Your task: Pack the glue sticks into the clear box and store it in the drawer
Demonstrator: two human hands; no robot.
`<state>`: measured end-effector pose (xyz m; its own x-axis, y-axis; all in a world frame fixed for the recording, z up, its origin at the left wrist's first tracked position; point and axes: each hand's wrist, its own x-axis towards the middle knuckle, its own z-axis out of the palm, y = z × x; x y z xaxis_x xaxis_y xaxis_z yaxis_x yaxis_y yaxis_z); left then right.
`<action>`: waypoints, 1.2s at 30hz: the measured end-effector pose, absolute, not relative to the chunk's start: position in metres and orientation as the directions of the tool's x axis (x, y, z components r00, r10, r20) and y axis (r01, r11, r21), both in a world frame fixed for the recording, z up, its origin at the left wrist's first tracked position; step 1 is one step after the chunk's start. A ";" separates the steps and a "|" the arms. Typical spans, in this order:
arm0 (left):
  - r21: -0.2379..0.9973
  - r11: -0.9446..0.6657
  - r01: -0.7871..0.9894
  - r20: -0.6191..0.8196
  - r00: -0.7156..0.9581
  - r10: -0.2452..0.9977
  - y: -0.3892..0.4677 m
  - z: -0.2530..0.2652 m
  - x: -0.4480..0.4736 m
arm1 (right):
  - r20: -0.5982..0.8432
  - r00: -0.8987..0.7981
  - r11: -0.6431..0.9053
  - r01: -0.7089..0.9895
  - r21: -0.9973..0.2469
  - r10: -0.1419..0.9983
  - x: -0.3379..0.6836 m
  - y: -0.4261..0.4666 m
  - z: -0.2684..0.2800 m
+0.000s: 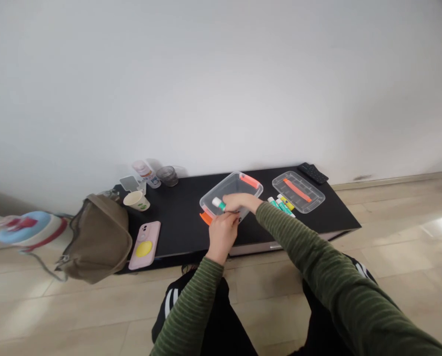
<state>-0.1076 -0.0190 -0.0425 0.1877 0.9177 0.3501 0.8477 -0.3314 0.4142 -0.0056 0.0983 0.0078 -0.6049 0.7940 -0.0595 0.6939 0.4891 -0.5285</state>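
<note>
Head view
Surface: low black table (179, 217) against a white wall, wood floor around it.
Container: clear plastic box (231, 194) with orange latches at table centre, directly at your 12 o'clock.
Right hand (241, 201): yours, fingers pinched on a green-and-white marker (218, 202) over the box's near edge.
Left hand (222, 236): curled against the box's near wall, steadying it.
Loose markers (282, 203): at 1 o'clock, just beside the box.
Lid (298, 191): further toward 2 o'clock, flat.
Phone (145, 238): 10 o'clock, beside an olive bag (98, 237).

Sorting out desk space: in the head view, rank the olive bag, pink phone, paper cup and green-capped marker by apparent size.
1. olive bag
2. pink phone
3. paper cup
4. green-capped marker, partly hidden by the hands, so unsure.
</note>
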 end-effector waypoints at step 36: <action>0.366 -0.115 0.923 -0.118 0.169 0.979 0.009 -0.096 -0.016 | -0.042 0.053 -0.066 0.913 -0.402 0.998 0.204 0.039 -0.082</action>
